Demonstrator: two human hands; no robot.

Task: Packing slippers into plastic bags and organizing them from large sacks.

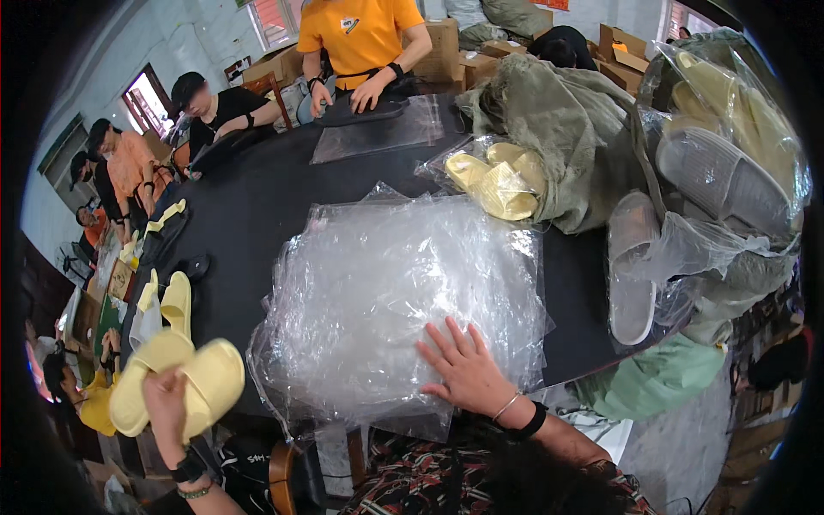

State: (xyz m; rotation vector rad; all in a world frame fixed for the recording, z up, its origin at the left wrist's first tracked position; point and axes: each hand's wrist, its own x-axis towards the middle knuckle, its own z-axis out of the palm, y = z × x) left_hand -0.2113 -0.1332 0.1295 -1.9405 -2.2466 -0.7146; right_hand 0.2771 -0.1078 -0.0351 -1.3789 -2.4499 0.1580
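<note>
Raised at the lower left, my left hand (166, 402) is closed round a pair of pale yellow slippers (215, 386). One slipper faces up beside the other, and my fingers are partly hidden between them. My right hand (463, 371) lies flat with fingers spread on a thick stack of clear plastic bags (378, 283). The stack covers the middle of the dark table, its near edge hanging over the front. More pale yellow slippers (177, 305) sit on the table just beyond my left hand.
Bagged yellow slippers (506, 184) lie behind the stack, against a grey-green sack (558, 129). Bagged grey slippers (633, 266) rest at the right. Across the dark table (232, 206), a person in an orange shirt (360, 34) handles dark slippers (360, 112). Other people work along the left.
</note>
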